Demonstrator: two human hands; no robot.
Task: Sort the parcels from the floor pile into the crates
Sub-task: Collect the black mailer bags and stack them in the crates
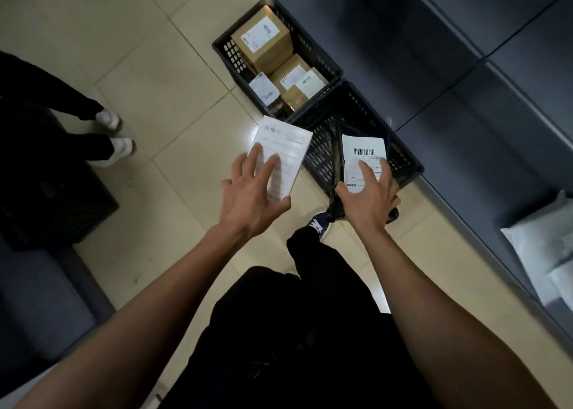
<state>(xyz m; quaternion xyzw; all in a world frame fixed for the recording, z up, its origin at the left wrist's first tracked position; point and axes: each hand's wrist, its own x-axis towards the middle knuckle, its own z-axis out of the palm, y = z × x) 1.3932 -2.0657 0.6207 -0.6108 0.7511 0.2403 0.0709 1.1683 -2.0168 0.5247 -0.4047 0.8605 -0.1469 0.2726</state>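
Two parcels: one per hand, above floor beside crates.
Left hand (252, 198): fingers spread flat on white parcel (280, 160), short of near crate (406, 160).
Right hand (367, 196): fingers grasping black bag parcel (362, 154), directly over near crate; nearer drop.
Far crate (229, 55): holding brown boxes.

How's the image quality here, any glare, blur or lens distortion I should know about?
Head view: the white parcel under the left hand is overexposed, print washed out; the right hand holds a black bag's label with a sharp barcode; the left fingers are slightly motion-blurred; wide-angle bending slants the crates; the edges are dim.
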